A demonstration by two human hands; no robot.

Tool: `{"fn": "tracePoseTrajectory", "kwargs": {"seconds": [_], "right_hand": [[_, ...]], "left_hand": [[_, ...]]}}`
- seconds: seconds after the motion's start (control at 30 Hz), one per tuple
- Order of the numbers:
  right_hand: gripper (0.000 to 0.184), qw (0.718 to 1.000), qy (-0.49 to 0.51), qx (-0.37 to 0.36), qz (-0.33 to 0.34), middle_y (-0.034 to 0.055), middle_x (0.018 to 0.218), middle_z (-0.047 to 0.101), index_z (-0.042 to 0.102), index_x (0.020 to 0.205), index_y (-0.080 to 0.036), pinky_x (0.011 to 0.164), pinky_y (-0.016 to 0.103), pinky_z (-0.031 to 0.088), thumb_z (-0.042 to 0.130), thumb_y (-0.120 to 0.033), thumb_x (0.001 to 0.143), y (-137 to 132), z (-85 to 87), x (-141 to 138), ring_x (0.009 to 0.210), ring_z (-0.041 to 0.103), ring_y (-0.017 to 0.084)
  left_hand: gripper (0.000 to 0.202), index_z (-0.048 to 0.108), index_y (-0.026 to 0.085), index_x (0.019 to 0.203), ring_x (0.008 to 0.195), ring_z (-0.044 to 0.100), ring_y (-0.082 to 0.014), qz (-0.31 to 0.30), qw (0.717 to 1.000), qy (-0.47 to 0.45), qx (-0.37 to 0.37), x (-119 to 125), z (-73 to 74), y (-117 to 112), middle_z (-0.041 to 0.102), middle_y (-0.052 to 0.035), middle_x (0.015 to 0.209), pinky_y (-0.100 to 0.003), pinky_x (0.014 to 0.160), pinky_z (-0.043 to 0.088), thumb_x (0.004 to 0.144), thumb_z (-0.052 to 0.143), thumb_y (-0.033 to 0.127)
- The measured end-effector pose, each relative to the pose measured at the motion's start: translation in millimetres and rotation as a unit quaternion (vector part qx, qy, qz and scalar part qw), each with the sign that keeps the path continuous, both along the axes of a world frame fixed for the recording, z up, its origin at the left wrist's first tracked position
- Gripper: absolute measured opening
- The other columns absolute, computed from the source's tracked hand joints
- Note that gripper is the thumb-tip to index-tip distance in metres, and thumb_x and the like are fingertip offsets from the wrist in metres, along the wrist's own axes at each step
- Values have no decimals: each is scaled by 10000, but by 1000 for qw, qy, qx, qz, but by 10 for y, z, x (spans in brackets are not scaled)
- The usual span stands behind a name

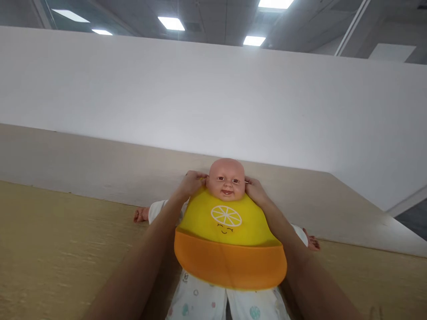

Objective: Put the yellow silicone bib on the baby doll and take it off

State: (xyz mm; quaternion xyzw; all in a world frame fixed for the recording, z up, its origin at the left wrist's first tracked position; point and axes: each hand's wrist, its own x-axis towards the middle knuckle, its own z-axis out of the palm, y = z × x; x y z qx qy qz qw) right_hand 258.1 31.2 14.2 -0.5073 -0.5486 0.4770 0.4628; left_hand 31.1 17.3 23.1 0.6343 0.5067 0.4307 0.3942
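A baby doll (227,171) in white patterned clothes lies on its back, arms spread to the sides. Over its chest is a yellow bib (200,218) with a lemon slice print and an orange catch pocket (230,264) along the bottom. My left hand (194,182) is closed at the bib's neck edge, on the left side of the doll's head. On the other side, my right hand (256,190) grips the bib's neck edge, its fingertips partly hidden behind the head. The ends of the neck band are out of sight behind the doll's neck.
Beneath the doll is a tan mat (66,249), with a pale grey-beige surface (83,164) beyond it. A white panel (213,98) rises behind. Ceiling lights (171,23) show above the panel.
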Motion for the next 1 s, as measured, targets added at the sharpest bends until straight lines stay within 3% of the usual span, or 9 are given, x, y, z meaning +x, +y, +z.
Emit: {"fn": "tracePoseTrajectory", "kwargs": {"seconds": [0.13, 0.3, 0.53, 0.8, 1.0], "right_hand": [[339, 998, -55, -6, -23, 1, 627, 690, 713, 821, -153, 621, 269, 473, 554, -167, 522, 2, 102, 32, 623, 606, 177], [256, 999, 4, -36, -18, -10, 573, 671, 703, 741, -154, 555, 240, 456, 558, -143, 530, -19, 96, -11, 551, 577, 146], [283, 995, 72, -69, 0, -5, 528, 656, 714, 777, -144, 540, 248, 458, 531, -122, 562, 14, -65, -63, 480, 543, 131], [247, 998, -28, -25, -43, 13, 614, 686, 728, 757, -149, 632, 267, 487, 545, -141, 592, 44, -203, -46, 610, 603, 160], [264, 993, -114, 15, -35, 34, 711, 709, 726, 719, -134, 641, 254, 479, 494, -117, 593, 53, -261, -15, 676, 614, 171]], "left_hand": [[289, 713, 133, 790, 679, 580, -163, -2, 999, -51, -8, 6, -21, 4, 680, -9, 726, -233, 586, 433, 609, 559, 297], [293, 695, 126, 701, 592, 535, -140, 2, 997, -79, -14, 19, -58, 30, 649, -7, 645, -230, 537, 405, 621, 570, 379], [238, 606, 140, 552, 563, 461, -119, 37, 999, 18, 7, 17, -85, 23, 520, 22, 527, -201, 493, 320, 635, 503, 338], [269, 515, 154, 445, 526, 387, -103, 64, 994, 83, -3, -2, -177, 61, 401, 38, 463, -207, 483, 275, 638, 476, 339], [298, 651, 137, 563, 604, 498, -160, 81, 991, 101, -23, -10, -226, 46, 516, 13, 499, -223, 505, 324, 648, 486, 370]]}}
